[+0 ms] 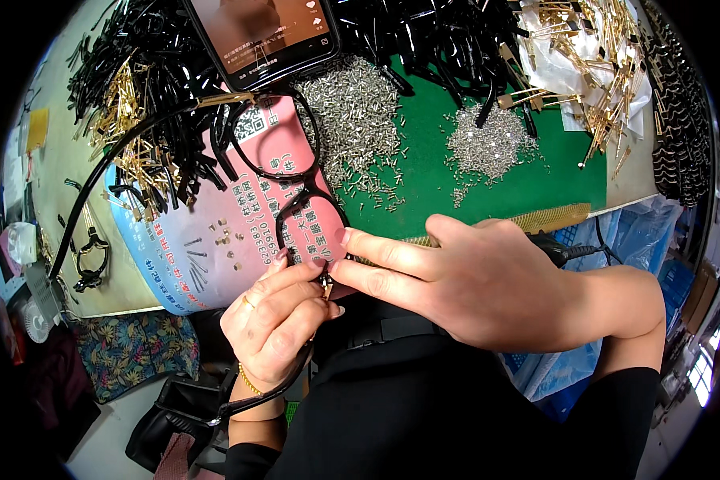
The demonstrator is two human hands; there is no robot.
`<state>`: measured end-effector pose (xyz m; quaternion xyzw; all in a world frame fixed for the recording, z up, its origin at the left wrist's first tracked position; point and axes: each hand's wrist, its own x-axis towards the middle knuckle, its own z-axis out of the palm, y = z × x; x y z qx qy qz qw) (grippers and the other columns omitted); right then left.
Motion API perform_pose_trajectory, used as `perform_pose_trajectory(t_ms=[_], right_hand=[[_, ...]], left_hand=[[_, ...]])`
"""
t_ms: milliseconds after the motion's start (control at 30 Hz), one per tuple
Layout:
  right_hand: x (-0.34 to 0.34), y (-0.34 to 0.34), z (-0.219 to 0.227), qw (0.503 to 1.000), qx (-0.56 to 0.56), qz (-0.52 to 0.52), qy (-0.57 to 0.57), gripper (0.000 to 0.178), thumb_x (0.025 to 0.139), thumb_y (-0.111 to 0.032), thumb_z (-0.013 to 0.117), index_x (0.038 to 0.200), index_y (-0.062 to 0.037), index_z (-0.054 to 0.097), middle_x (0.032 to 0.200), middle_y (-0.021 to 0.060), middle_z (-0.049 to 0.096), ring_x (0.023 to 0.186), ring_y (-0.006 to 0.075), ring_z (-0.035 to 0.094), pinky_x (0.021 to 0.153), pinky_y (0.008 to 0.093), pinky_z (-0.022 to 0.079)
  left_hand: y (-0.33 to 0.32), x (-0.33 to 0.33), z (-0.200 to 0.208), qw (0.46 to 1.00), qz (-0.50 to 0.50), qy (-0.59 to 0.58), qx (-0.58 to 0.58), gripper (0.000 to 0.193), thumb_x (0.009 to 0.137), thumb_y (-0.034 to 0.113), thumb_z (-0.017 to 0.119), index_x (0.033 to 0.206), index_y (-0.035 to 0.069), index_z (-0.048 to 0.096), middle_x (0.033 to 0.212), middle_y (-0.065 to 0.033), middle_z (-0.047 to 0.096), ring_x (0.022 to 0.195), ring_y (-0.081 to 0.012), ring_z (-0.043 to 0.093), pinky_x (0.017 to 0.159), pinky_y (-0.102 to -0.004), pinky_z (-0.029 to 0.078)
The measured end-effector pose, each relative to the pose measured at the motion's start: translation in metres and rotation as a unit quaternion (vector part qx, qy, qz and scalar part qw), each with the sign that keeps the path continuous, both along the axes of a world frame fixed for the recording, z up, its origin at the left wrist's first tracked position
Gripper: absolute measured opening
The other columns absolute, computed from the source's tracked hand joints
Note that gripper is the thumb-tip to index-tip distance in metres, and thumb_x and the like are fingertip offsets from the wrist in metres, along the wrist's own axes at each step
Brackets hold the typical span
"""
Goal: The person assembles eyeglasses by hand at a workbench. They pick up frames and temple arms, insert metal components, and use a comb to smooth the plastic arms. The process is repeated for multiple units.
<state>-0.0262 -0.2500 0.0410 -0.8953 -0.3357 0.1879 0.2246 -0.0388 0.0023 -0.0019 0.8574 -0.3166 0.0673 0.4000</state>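
A black eyeglasses frame [336,202] is tilted over a pink and blue printed sheet, its far temple reaching left and its near temple passing by my left wrist. My left hand [276,324] is closed on the near corner, where a gold-coloured hinge part [328,285] shows between the fingers. From the right, my right hand [488,284] presses its index and middle fingertips against the near rim; its thumb is hidden beneath.
Two heaps of small silvery metal pieces [352,120] [488,144] lie on the green mat [432,192]. Around them are a phone [268,40], piled black temples [144,48], and gold-coloured parts [608,64]. Blue plastic-lined crates [560,372] stand at the right.
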Motion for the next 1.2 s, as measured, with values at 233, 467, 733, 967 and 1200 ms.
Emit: perform_pose_trajectory(t_ms=[233, 467, 733, 967, 1200], right_hand=[[0.0, 0.0, 0.0, 1.0, 0.001, -0.003, 0.002, 0.056, 0.088, -0.011, 0.055, 0.142, -0.0257, 0.06, 0.147, -0.0057, 0.058, 0.068, 0.0163, 0.056, 0.045, 0.0237, 0.044], [0.0, -0.002, 0.002, 1.0, 0.009, -0.005, 0.008, 0.059, 0.083, -0.009, 0.061, 0.139, -0.0247, 0.062, 0.145, -0.0045, 0.059, 0.069, 0.0165, 0.058, 0.044, 0.0244, 0.045], [0.003, 0.0, 0.003, 1.0, 0.012, 0.003, 0.009, 0.066, 0.077, -0.005, 0.066, 0.14, -0.0239, 0.06, 0.143, -0.0017, 0.059, 0.069, 0.0171, 0.059, 0.045, 0.026, 0.048], [0.004, 0.0, 0.005, 1.0, 0.008, 0.003, -0.001, 0.069, 0.073, -0.007, 0.072, 0.139, -0.0245, 0.06, 0.14, -0.0028, 0.059, 0.069, 0.0159, 0.06, 0.046, 0.0255, 0.049], [0.003, 0.004, 0.008, 1.0, 0.011, 0.002, -0.023, 0.052, 0.077, -0.008, 0.069, 0.129, -0.0142, 0.064, 0.125, 0.0014, 0.063, 0.068, 0.0174, 0.061, 0.052, 0.0278, 0.052]], left_hand=[[0.001, 0.003, 0.001, 1.0, -0.014, -0.005, 0.002, 0.03, 0.067, 0.008, 0.087, 0.086, 0.008, 0.064, 0.089, -0.0054, 0.069, 0.09, -0.0263, 0.076, 0.087, -0.042, 0.062], [-0.002, 0.01, 0.009, 0.997, -0.032, -0.015, 0.072, 0.027, 0.07, 0.006, 0.085, 0.09, 0.007, 0.067, 0.086, -0.0066, 0.068, 0.084, -0.0245, 0.074, 0.082, -0.0418, 0.063], [0.005, 0.012, -0.003, 0.997, -0.022, 0.065, -0.018, 0.03, 0.069, 0.0, 0.084, 0.092, 0.007, 0.066, 0.081, -0.0058, 0.068, 0.081, -0.0254, 0.075, 0.078, -0.0407, 0.063], [0.007, 0.011, -0.001, 0.997, -0.031, 0.07, -0.005, 0.034, 0.07, 0.002, 0.085, 0.097, 0.009, 0.066, 0.087, -0.0057, 0.069, 0.084, -0.0247, 0.075, 0.084, -0.0414, 0.063], [0.007, 0.002, -0.008, 1.0, 0.006, 0.018, -0.022, 0.036, 0.071, 0.007, 0.09, 0.1, 0.009, 0.069, 0.092, -0.0091, 0.07, 0.082, -0.0239, 0.074, 0.085, -0.0415, 0.063]])
